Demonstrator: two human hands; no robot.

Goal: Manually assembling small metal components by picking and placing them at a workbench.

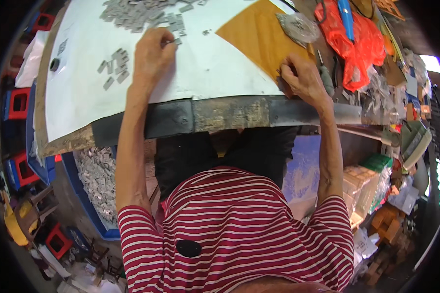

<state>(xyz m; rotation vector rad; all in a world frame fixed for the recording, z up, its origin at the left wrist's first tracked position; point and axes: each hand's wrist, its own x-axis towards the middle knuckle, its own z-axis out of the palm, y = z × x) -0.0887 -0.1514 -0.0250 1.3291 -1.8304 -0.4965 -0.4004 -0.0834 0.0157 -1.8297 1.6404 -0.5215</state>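
Note:
My left hand [152, 57] is over the white sheet [215, 73], its thumb and forefinger pinched on a small flat grey piece [177, 41]. Just beyond it, a few similar pieces lie close together beside a large heap of grey pieces [127, 14]. To the left of my wrist is a smaller loose group of grey pieces [116, 63]. My right hand [303, 77] is closed at the near corner of a brown board [252, 34], close to the table's front edge. Something dark shows under its fingers, but I cannot make out what.
A red plastic bag [371, 44] with a blue-handled tool [346, 19] lies at the far right, near a clear crumpled bag [298, 28]. A black ring [55, 64] sits on the sheet's left. Below the table, a blue bin [73, 180] holds many grey pieces.

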